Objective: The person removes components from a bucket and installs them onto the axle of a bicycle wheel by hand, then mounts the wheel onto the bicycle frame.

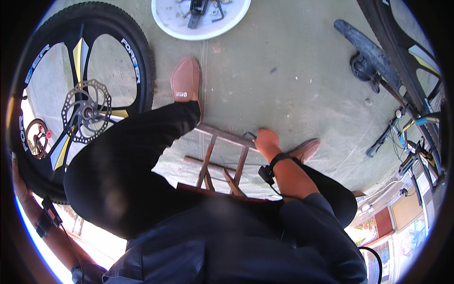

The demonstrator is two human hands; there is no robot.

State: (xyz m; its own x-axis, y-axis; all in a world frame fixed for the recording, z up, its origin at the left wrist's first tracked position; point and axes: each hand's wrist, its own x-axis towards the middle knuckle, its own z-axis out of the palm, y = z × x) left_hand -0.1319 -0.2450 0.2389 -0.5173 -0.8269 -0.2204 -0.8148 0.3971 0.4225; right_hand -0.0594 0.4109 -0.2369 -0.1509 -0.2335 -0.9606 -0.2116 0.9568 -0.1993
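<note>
On the left side of the head view, a black bicycle wheel with silver perforated disc [88, 113] stands beside the left leg [118, 175]. The left hand [22, 183], nearer, meets its tyre; its grip I cannot tell. The right hand [267, 138] is closed around a thin dark bent tool [249, 135], above the greenish-grey floor [246, 85].

Wheel [80, 54], 10 o'clock: black, gold-and-white wedges on spokes, white lettering with blue bits. Disc [88, 86] on it: silver-grey, perforated pattern. Tool [248, 134], dial centre: dark. Basin [171, 24], 12: plain white. Shoes [186, 78], 11 and 3: dusty pink, white mark on the 11 one. Trousers [113, 184], 8: black. Top [236, 251], 6: dark navy. Stool [206, 154], 6: reddish brown. Floor [236, 85]: grey-green, pale specks. Mudguard [362, 42], 2: dark grey, mottled.
</note>
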